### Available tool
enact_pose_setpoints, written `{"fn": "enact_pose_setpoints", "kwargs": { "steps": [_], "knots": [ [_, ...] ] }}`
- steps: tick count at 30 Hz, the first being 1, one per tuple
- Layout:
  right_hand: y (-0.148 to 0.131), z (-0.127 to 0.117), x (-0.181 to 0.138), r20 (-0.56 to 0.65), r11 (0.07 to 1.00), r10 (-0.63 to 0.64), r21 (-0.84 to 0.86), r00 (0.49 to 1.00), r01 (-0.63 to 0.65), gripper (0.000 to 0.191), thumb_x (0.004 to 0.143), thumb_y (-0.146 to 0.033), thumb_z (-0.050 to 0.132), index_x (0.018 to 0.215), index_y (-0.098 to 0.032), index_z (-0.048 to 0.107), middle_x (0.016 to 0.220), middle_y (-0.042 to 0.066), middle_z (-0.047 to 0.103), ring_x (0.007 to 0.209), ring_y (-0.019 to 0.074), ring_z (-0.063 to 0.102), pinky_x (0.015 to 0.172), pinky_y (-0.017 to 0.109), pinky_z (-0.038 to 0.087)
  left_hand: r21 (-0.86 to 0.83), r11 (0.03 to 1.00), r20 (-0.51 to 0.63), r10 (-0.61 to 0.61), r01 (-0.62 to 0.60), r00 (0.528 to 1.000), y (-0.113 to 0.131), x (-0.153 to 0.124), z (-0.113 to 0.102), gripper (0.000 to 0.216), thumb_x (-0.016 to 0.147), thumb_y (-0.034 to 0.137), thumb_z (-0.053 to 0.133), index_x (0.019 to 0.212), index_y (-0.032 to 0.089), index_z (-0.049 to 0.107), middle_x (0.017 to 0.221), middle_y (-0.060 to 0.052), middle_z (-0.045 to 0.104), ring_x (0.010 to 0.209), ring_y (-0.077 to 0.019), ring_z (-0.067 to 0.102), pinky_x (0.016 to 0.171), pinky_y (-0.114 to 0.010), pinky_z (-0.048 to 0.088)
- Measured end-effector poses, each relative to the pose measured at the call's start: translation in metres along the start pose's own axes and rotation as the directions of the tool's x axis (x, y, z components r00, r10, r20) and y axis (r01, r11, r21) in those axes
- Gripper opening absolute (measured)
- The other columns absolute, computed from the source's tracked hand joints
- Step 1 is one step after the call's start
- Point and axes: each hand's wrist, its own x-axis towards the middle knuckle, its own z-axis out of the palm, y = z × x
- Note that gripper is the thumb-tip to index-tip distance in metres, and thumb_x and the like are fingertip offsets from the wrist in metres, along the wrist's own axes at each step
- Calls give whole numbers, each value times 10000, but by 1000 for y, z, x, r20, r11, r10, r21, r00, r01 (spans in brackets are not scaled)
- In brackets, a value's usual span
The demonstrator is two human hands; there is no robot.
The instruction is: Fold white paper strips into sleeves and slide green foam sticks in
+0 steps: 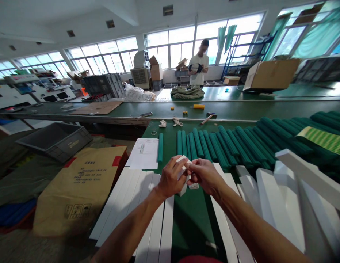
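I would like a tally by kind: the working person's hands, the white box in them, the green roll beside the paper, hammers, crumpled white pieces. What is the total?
Hands: 2 (left hand, right hand)
White box: 1
Green roll beside the paper: 1
Hammer: 1
Crumpled white pieces: 2
Total: 7

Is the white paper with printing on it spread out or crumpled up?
Spread out. The white paper lies flat on the green table, beside a green roll, with its printing facing up.
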Motion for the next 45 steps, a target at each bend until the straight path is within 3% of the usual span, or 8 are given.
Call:
{"fn": "enact_pose_setpoints", "kwargs": {
  "steps": [7,14,21,27,31,36,39,45],
  "knots": [
    [51,-22,22,-157,902,-258,-394,953,179,428,749,-546,637,890,-192,444,561,-47,551,376,113,476,391,222,360,-232,964,92,-112,131,989,1,-3,-4,457,830,223,537,1284,185,510,1235,-115,561,1188,-251,511,1008,-426,458],
    [112,-41,39,90,251,-382,-948,920,197,376,787,-425,601,1016,-128,587,978,131,645,840,214,611,676,271,414,-172,908,-47,-395,382,917,-16,13,33,287,855,265,625,1138,215,609,1092,-63,633,954,-175,606,871,-321,512],
    [134,-44,24,-121,238,-15,-964,993,-114,339,806,-434,550,612,-158,587,734,126,661,785,242,645,635,280,393,12,798,131,-598,602,791,-52,4,70,559,823,269,667,1343,172,487,1223,-121,627,1050,-216,632,917,-336,506],
    [182,-40,23,-133,341,278,-912,951,-227,300,822,-378,549,630,-147,556,568,80,634,519,189,631,483,238,428,285,626,133,-776,726,617,-59,-55,95,572,836,324,641,1332,84,487,1377,-261,482,1273,-370,481,1010,-508,409],
    [186,-42,21,-79,403,386,-882,919,-245,405,892,-441,490,639,-132,552,461,53,578,427,163,595,447,220,453,382,579,97,-801,720,591,-58,-70,94,524,860,337,604,1319,107,503,1369,-238,491,1262,-369,477,1010,-532,385],
    [138,-99,12,-201,286,-25,-940,979,-186,363,935,-397,450,1086,-94,580,1132,219,623,1057,287,617,853,373,482,417,590,45,-773,691,633,-42,-76,98,466,860,272,586,1303,147,515,1324,-177,517,1235,-343,474,988,-526,384],
    [124,-145,6,-283,-33,-437,-944,854,-329,544,878,-396,546,1302,-70,447,1352,270,441,1226,385,453,932,504,402,392,635,53,-738,666,673,-26,-79,109,439,847,232,593,1275,154,535,1283,-153,539,1192,-329,497,962,-519,400],
    [130,-191,4,-353,-194,-432,-862,830,-468,690,853,-393,556,1367,26,365,1312,294,452,1080,373,516,800,481,457,332,683,38,-698,650,715,-44,-68,120,418,829,212,628,1239,179,554,1203,-105,569,1159,-240,541,952,-381,452]
  ]
}}
